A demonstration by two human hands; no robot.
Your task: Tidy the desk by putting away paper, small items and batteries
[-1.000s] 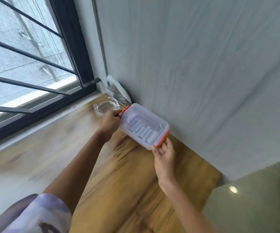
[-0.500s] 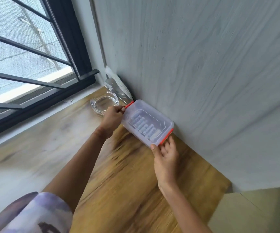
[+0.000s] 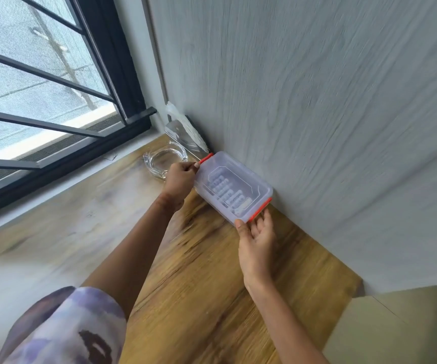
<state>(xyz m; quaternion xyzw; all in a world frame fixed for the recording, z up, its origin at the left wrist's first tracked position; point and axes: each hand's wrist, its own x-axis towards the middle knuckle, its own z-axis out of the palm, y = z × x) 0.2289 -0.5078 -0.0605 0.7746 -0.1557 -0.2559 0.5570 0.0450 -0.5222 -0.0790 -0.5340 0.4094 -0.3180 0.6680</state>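
The box (image 3: 234, 189) of batteries (image 3: 225, 191) has slid back since a second ago. It now sits on the worktop (image 3: 199, 271), snug against the wall (image 3: 317, 127). Left hand (image 3: 180, 179) pinches its red clip (image 3: 206, 159) end, right hand (image 3: 258, 239) just touches the other end with straight fingers — batteries look pretty much stowed.

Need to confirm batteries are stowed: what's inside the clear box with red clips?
Inside the clear box, a row of pale cylinders shows, likely batteries. The cloudy plastic hides their count and anything beneath them.

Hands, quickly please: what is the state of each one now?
Left hand: closed, gripping the plastic box at its far end.
Right hand: open, straight fingers touching the box's near end.
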